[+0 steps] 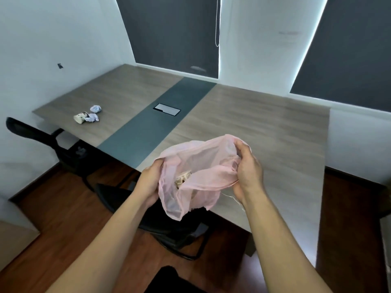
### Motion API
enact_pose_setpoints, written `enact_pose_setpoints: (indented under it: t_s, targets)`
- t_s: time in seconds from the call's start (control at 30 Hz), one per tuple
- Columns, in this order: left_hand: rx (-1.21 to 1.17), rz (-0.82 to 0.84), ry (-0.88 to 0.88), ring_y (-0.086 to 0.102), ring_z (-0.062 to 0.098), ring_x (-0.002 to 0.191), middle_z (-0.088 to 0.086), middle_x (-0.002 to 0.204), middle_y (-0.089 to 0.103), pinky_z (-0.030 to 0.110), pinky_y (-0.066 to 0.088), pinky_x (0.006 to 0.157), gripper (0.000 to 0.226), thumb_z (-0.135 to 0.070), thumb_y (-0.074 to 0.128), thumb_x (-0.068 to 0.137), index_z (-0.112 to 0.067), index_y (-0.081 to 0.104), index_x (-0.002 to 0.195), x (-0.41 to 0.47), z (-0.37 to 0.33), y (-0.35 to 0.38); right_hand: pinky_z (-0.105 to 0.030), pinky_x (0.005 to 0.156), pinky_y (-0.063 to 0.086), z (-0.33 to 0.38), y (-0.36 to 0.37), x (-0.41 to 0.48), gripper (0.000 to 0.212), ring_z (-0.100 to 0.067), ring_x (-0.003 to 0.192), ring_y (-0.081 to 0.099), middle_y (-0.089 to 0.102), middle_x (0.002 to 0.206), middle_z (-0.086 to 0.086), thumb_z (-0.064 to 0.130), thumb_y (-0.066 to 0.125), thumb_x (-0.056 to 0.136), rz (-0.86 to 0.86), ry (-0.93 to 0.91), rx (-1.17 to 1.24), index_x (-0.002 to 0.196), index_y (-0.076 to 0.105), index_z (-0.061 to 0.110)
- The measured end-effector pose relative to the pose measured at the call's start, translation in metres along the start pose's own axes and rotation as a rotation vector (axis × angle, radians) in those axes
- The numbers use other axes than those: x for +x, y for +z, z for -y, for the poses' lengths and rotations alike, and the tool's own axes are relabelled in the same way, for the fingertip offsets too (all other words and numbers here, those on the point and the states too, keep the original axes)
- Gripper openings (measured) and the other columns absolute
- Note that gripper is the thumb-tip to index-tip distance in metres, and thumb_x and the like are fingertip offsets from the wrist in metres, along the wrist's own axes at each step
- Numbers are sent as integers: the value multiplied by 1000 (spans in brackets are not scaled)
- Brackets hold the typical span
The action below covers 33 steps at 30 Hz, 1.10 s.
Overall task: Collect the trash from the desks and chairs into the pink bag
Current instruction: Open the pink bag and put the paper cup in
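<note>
I hold a thin pink bag (198, 161) with both hands over the near edge of the desk (264, 132). My left hand (149, 182) grips its left rim and my right hand (246, 168) grips its right rim. A patterned paper cup (183, 179) lies inside the bag. At the desk's far left lie a tipped patterned paper cup (80, 117) and two crumpled paper balls, one behind (96, 108) and one beside the cup (92, 118).
A black chair (135, 199) stands below the bag at the desk's front. Another black chair (33, 132) sits at the left end. A cable hatch (167, 109) is set in the grey centre strip. Dark blinds cover the windows behind.
</note>
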State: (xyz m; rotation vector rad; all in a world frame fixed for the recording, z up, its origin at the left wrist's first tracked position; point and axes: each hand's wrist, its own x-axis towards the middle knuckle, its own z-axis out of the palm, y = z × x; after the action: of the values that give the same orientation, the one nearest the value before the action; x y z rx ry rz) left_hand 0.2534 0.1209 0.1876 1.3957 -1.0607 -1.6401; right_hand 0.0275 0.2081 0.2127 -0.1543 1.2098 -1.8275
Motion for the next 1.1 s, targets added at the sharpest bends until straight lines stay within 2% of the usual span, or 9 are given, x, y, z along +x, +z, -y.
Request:
enact_pose_setpoints:
  t_s: [0.17,0.23,0.3,0.37,0.6,0.87,0.93,1.0,1.1]
  targets:
    - [-167,-12,17,80,30,108,13,115,83,52,63,99,44,-43,78,94,-7,80,120,7,-23,-64,-47,83,39,-57,52,-2,43,-27,96,49,54,108,-7,46,84,79,35,30,-32,103,78,11]
    - [-144,-23,18,80,19,80,9,90,83,37,65,78,38,-45,73,99,-8,81,101,14,-34,-95,-48,82,42,-82,81,-3,36,-28,93,51,56,104,-8,47,84,79,45,45,-56,99,80,18]
    - [-108,-3,37,58,11,44,-2,55,64,20,48,48,45,-42,64,106,-15,68,70,27,-45,-129,-48,82,47,-105,115,-3,20,-29,90,56,60,101,-9,42,81,86,36,43,-73,91,83,23]
    - [-57,1,41,35,16,43,-5,48,41,20,27,40,53,-47,62,106,-22,53,59,43,-56,-167,-48,81,48,-129,151,-1,16,-29,89,58,62,99,-11,37,77,91,26,27,-77,84,84,25]
    - [-11,70,-36,23,11,42,-1,52,29,24,22,41,56,-57,57,107,-22,50,64,109,-81,-299,-37,66,39,-224,278,-12,20,-18,62,43,47,62,4,30,73,100,18,14,-172,83,68,20]
    - [-34,112,-96,27,14,49,-2,54,36,28,25,50,51,-54,63,103,-24,51,64,174,-100,-367,-41,76,47,-268,355,-8,25,-22,73,53,59,79,-6,44,82,89,-18,1,-220,90,72,21]
    - [-50,137,-113,42,25,62,10,68,51,33,38,63,47,-60,70,97,-22,60,71,191,-107,-375,-34,65,42,-267,370,2,22,-15,59,45,50,66,4,38,79,96,-37,2,-227,85,67,23]
    - [-77,121,-111,59,35,86,12,101,71,46,51,86,48,-63,74,93,-15,73,87,210,-110,-381,-31,57,35,-265,384,16,29,-11,51,37,43,58,10,34,75,100,-41,1,-243,78,60,24]
    - [-70,89,-103,77,33,115,11,120,82,55,56,110,58,-63,71,97,-9,81,117,241,-120,-384,-27,50,31,-264,404,42,32,-9,48,32,38,56,10,32,73,102,-13,4,-224,76,57,25]
